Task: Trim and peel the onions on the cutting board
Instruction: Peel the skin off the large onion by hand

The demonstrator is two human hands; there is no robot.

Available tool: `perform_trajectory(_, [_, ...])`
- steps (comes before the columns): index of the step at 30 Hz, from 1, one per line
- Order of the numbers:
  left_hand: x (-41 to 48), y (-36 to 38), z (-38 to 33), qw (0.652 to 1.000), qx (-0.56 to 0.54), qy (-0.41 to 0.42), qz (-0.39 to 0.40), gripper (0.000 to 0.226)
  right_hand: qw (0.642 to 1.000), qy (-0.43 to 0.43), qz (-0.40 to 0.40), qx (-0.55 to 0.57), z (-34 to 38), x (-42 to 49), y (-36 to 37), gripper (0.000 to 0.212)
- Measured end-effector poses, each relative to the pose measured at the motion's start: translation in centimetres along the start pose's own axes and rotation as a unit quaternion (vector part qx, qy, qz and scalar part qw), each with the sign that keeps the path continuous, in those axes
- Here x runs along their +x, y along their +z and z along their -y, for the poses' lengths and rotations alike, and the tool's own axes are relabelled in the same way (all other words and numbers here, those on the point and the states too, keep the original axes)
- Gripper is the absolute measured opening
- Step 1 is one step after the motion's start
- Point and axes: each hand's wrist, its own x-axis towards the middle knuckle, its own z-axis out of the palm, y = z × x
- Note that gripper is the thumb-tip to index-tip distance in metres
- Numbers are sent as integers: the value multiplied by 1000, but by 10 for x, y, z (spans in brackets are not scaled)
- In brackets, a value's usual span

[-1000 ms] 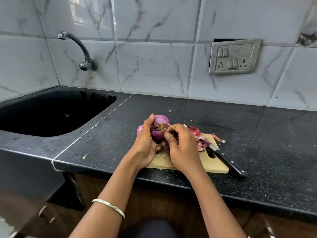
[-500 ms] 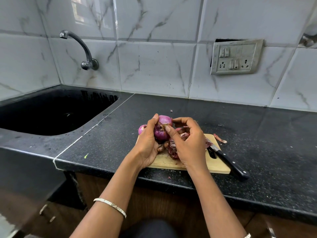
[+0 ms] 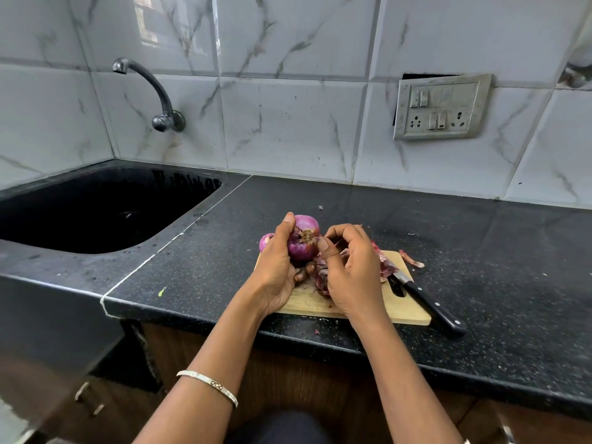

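a: where's the onion (image 3: 302,241) right now?
b: raised just above the far left part of the cutting board (image 3: 307,299), root end turned toward the camera, with its purple skin mostly on.
a: and the other one?
b: a second onion (image 3: 265,241) peeks out at the board's far left corner, mostly hidden.
a: the board itself?
b: pale wood, flat on the counter near its front edge, with a heap of peels (image 3: 322,277) on it.
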Motion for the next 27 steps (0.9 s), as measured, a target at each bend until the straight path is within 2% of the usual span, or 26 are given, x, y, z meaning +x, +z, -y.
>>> perform_trajectory(3, [0,1,0,1000,-1,4,-4,44,998,20,-58,1,-1,-1,-4,13])
perform_trajectory(6, [-3,2,-2,1000,-6,0,-14,44,997,42,-69,12,0,-1,-7,27])
perform_trajectory(10, [-2,1,-2,1000,-10,-17,-16,53,995,58,-70,48,2,0,-7,12])
perform_trajectory(14, [-4,2,-3,1000,-11,-18,-6,52,994,65,-41,83,3,2,-5,22])
perform_trajectory(21, [-2,0,-1,1000,-8,-11,13,50,996,47,-8,70,2,3,-1,14])
perform_trajectory(27, [2,-2,3,1000,9,-18,16,58,999,33,8,37,-1,4,1,6])
